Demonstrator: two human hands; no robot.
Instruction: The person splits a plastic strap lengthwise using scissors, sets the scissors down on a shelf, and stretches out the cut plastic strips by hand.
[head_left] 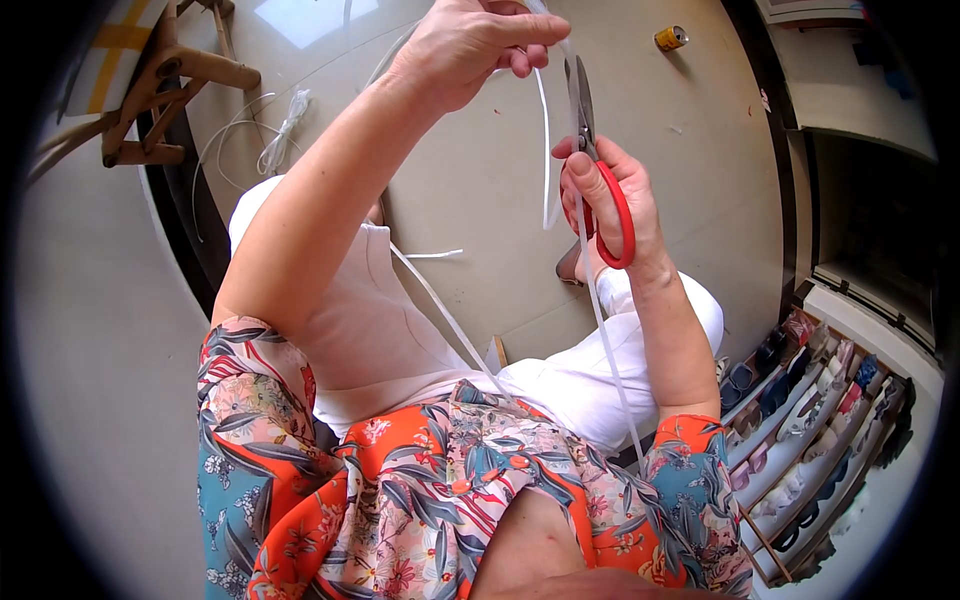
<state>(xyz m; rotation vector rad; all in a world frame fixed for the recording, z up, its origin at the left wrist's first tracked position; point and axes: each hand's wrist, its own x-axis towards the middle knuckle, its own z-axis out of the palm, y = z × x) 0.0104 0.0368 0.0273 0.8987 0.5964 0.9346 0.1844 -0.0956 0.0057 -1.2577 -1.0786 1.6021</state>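
Observation:
At the top of the view my left hand [475, 45] is closed, thumb and fingers pinching a narrow white plastic strip [606, 330]. My right hand [625, 180] grips red-handled scissors [622, 215], their blades pointing up just below my left fingers. The strip runs down beside the blades, passes by my right thumb and continues across my lap. Whether the blades touch it I cannot tell. Another length of white strip [545, 130] hangs in a loop between my hands. A further white strip [440, 305] crosses my white trousers [370, 330].
A bundle of white strips [285, 130] lies on the tiled floor [450, 190] at left, near a wooden stool [180, 70]. A yellow can [670, 38] lies at the upper right. A rack of shoes [815, 430] stands at the lower right.

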